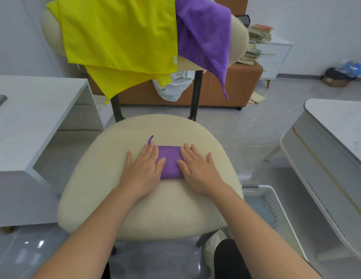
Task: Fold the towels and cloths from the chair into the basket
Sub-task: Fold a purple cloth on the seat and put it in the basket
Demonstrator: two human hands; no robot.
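A small folded purple cloth [169,161] lies flat on the cream chair seat [149,208], its hanging loop sticking out at the upper left. My left hand [144,168] presses its left side with straight fingers. My right hand [196,168] presses its right side the same way. A yellow towel [119,35] and a purple towel [203,33] hang over the chair's backrest. A white plastic basket [276,200] stands on the floor to the right of the seat, partly hidden by my right arm.
A white desk [34,117] stands to the left and a pale table [336,137] to the right. Behind the chair are an orange-brown sofa [222,87], a patterned cloth bundle, a stack of books and a white cabinet. A bag lies on the floor at the far right.
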